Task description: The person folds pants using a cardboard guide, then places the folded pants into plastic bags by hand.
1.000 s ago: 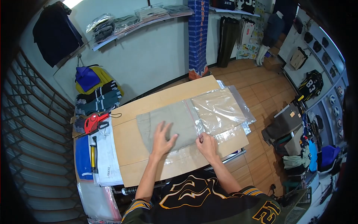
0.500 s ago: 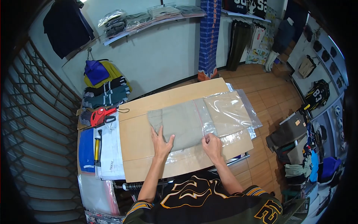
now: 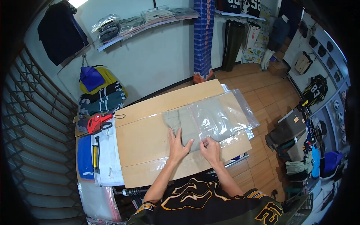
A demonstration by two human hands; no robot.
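A folded grey-beige garment (image 3: 176, 120) lies on the brown cardboard-topped table (image 3: 142, 138), most of it inside a clear plastic bag (image 3: 232, 108) with a red seal line. My left hand (image 3: 177, 143) lies flat, fingers spread, against the garment's exposed left end. My right hand (image 3: 211, 149) pinches the bag's near edge by its opening. More clear bags lie stacked under this one.
A red price-tag gun (image 3: 94, 122), a yellow-handled tool (image 3: 93, 155), blue and white cloth (image 3: 85, 157) and folded striped clothes (image 3: 101, 101) lie left of the table. Wall shelves hold bagged clothes (image 3: 112, 26). Bags and clothes crowd the floor at right (image 3: 296, 142).
The garment has slid to the right, further into the bag, with my left hand following it. My right hand has stayed on the bag's near edge.
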